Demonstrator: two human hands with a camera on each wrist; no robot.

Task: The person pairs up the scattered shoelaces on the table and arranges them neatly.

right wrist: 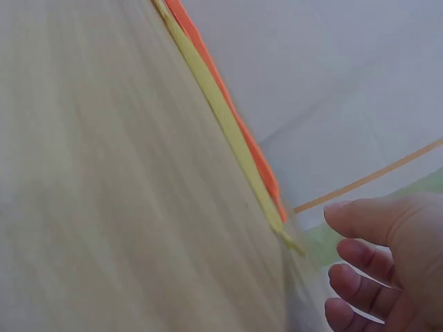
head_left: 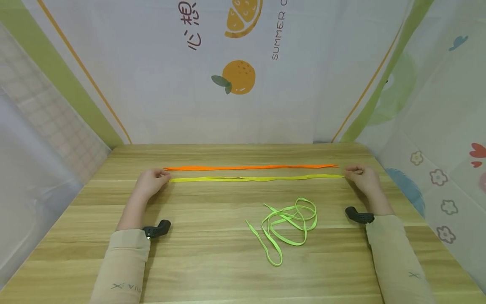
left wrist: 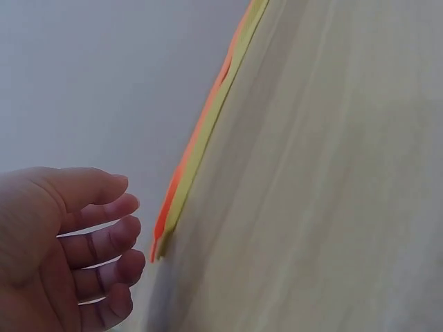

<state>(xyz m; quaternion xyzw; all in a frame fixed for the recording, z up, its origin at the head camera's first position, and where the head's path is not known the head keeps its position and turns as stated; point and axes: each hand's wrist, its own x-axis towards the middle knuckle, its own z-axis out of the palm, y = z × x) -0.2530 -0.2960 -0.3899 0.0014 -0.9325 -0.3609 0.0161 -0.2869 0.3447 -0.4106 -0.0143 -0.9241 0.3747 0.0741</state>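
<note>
A yellow shoelace (head_left: 262,179), folded into long strands, lies stretched straight across the table. Just behind it runs an orange shoelace (head_left: 247,167), nearly parallel. My left hand (head_left: 152,182) hovers by the left ends of both laces; in the left wrist view its loosely bent fingers (left wrist: 114,238) stand apart from the tips. At the opposite ends is my right hand (head_left: 363,179). The right wrist view shows its thumb and relaxed fingers (right wrist: 363,263) beside the yellow tip, with nothing between them. Closer to me, a light green shoelace (head_left: 284,218) lies in loose loops.
The wooden table (head_left: 212,253) ends at a white printed curtain (head_left: 288,105) behind, and another curtain hangs along the right side. Black wrist-worn devices sit on the left wrist (head_left: 157,229) and the right wrist (head_left: 360,215).
</note>
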